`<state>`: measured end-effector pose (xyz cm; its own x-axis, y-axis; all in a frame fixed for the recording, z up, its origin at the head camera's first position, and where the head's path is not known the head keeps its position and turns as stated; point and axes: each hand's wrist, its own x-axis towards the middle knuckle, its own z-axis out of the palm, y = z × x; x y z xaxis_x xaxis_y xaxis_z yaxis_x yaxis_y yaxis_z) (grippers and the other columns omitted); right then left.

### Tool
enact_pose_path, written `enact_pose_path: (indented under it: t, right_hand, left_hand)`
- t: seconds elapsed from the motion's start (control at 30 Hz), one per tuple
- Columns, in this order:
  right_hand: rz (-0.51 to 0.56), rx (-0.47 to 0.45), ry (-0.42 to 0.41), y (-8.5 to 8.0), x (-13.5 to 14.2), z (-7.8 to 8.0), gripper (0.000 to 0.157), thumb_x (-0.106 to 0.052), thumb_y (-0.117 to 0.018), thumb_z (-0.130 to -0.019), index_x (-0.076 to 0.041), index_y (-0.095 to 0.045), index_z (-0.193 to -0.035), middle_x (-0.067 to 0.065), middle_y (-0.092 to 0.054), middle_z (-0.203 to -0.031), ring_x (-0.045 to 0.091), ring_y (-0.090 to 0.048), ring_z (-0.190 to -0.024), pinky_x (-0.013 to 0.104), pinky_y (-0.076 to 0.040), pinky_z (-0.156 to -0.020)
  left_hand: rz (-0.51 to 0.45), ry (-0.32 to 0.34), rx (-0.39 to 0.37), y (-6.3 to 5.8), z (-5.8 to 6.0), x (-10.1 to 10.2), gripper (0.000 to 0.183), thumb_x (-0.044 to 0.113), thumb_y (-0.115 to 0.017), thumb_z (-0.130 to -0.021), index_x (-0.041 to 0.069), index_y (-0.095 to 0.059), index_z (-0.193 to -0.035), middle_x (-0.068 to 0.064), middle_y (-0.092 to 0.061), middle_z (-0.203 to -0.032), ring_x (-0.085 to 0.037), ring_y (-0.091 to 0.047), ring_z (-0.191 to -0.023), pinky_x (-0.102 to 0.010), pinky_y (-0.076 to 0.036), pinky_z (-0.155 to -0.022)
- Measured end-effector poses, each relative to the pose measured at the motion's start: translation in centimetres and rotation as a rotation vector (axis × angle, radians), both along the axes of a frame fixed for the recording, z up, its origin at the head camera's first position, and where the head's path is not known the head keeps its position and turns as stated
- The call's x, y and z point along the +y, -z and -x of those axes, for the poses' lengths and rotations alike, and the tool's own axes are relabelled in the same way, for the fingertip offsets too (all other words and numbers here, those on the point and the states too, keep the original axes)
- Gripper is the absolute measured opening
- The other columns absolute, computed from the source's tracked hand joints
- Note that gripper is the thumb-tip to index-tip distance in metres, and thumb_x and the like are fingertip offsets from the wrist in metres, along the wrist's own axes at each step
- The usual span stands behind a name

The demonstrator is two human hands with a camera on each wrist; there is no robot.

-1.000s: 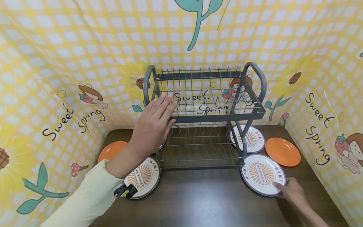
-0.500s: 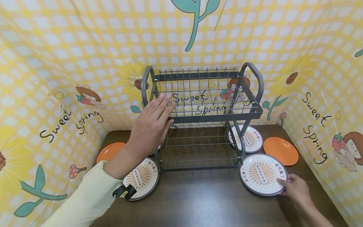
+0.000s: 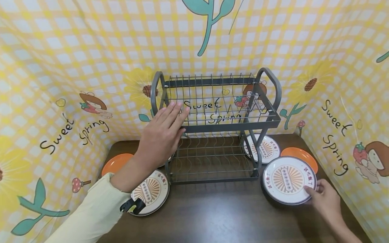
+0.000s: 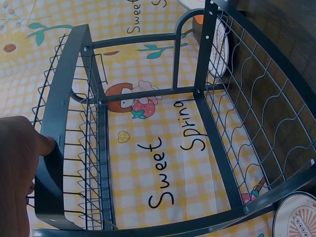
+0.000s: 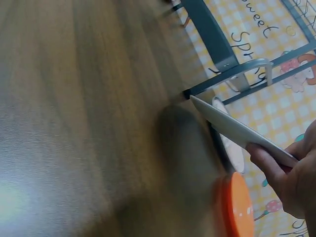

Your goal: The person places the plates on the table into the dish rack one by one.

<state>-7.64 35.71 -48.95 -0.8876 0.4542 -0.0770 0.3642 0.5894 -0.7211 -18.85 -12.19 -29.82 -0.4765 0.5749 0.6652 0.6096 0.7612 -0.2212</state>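
My right hand (image 3: pixel 326 199) pinches the right rim of a white plate (image 3: pixel 288 180) with an orange sunburst print, thumb on top and fingers beneath. In the right wrist view this plate (image 5: pixel 242 132) shows edge-on, tilted above the wooden table, its shadow below. My left hand (image 3: pixel 161 136) rests with straight fingers over the upper left front rail of a grey two-tier dish rack (image 3: pixel 228 127). Up close in the left wrist view, the thumb (image 4: pixel 45 145) lies against the rack's flat rail (image 4: pixel 57 123).
Behind the held plate lie an orange plate (image 3: pixel 304 156) and another printed plate (image 3: pixel 265 148). Left of the rack are an orange plate (image 3: pixel 117 162) and a printed plate (image 3: pixel 152 192), both partly covered by my left arm. Yellow checked cloth (image 3: pixel 194 44) walls the table (image 3: pixel 212 209).
My right hand has lifted the printed plate off the table and shifted it right, so it now overlaps the orange plate in view. The left hand stays on the rack.
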Motion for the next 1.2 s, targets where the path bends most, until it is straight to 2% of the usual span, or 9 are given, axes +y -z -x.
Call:
enact_pose_path:
  t: [0.1,0.27,0.43,0.53,0.7,0.77,0.97,1.2]
  right_hand:
    - [-0.069,0.058,0.025,-0.7,0.1,0.1,0.023,-0.015,-0.061,-0.092,0.003,-0.05,-0.101,0.011,-0.062,-0.074,0.012,-0.057,-0.05,0.027,-0.05,-0.044]
    - [-0.098,0.168,0.053,-2.3,-0.1,0.4,0.023,-0.014,-0.061,-0.092,0.003,-0.049,-0.102,0.011,-0.061,-0.072,0.009,-0.055,-0.048,0.024,-0.048,-0.041]
    - [-0.151,0.301,0.117,-4.2,-0.5,1.2,0.023,-0.012,-0.065,-0.089,0.003,-0.054,-0.103,0.01,-0.059,-0.079,-0.004,-0.049,-0.053,0.015,-0.043,-0.042]
    - [-0.175,0.414,0.152,-5.1,-0.7,1.9,0.023,-0.011,-0.068,-0.087,0.002,-0.057,-0.102,0.002,-0.056,-0.077,-0.009,-0.045,-0.055,0.009,-0.039,-0.044]
    - [-0.214,0.585,0.178,-6.4,-0.9,2.7,0.022,-0.012,-0.071,-0.084,0.001,-0.061,-0.097,-0.024,-0.047,-0.069,-0.014,-0.043,-0.057,0.003,-0.034,-0.052]
    - [-0.232,0.633,0.185,-6.9,-1.2,2.9,0.021,-0.014,-0.071,-0.084,0.001,-0.062,-0.096,-0.031,-0.044,-0.07,-0.017,-0.042,-0.059,0.002,-0.033,-0.056]
    - [-0.247,0.732,0.19,-9.2,-2.2,3.7,0.023,-0.019,-0.068,-0.087,0.0,-0.061,-0.098,-0.034,-0.046,-0.074,-0.019,-0.044,-0.063,0.0,-0.034,-0.061]
    - [-0.26,0.857,0.201,-11.6,-3.1,4.8,0.027,-0.018,-0.065,-0.087,0.007,-0.062,-0.098,-0.039,-0.043,-0.074,-0.02,-0.042,-0.066,0.006,-0.03,-0.066]
  left_hand:
    - [0.002,0.003,0.003,-0.1,0.0,0.1,0.055,0.021,-0.064,-0.093,0.009,-0.046,-0.144,-0.014,-0.045,-0.147,-0.028,-0.041,-0.138,-0.043,-0.037,-0.114]
    - [0.012,0.003,0.002,-0.1,0.0,0.2,0.055,0.021,-0.063,-0.093,0.009,-0.046,-0.143,-0.015,-0.046,-0.146,-0.028,-0.041,-0.138,-0.043,-0.037,-0.113]
    - [0.003,0.005,-0.005,-0.1,0.0,0.1,0.055,0.02,-0.063,-0.093,0.01,-0.046,-0.144,-0.015,-0.046,-0.146,-0.028,-0.041,-0.138,-0.044,-0.037,-0.113]
    - [-0.007,0.007,-0.005,-0.1,0.0,0.1,0.055,0.02,-0.063,-0.093,0.01,-0.046,-0.144,-0.014,-0.046,-0.146,-0.028,-0.041,-0.138,-0.044,-0.038,-0.113]
    - [-0.007,0.005,0.001,0.0,0.1,0.0,0.056,0.021,-0.064,-0.093,0.011,-0.045,-0.144,-0.014,-0.046,-0.146,-0.028,-0.042,-0.138,-0.044,-0.038,-0.112]
    - [-0.008,0.005,0.002,0.1,0.1,0.0,0.056,0.021,-0.064,-0.093,0.012,-0.045,-0.145,-0.013,-0.046,-0.146,-0.028,-0.041,-0.138,-0.043,-0.038,-0.113]
    - [-0.015,0.005,0.0,0.2,0.2,0.0,0.056,0.021,-0.063,-0.093,0.013,-0.044,-0.145,-0.012,-0.046,-0.147,-0.027,-0.04,-0.138,-0.043,-0.037,-0.114]
    - [-0.025,0.01,0.002,0.1,0.2,0.1,0.056,0.02,-0.064,-0.093,0.013,-0.045,-0.145,-0.012,-0.046,-0.146,-0.027,-0.042,-0.138,-0.043,-0.037,-0.113]
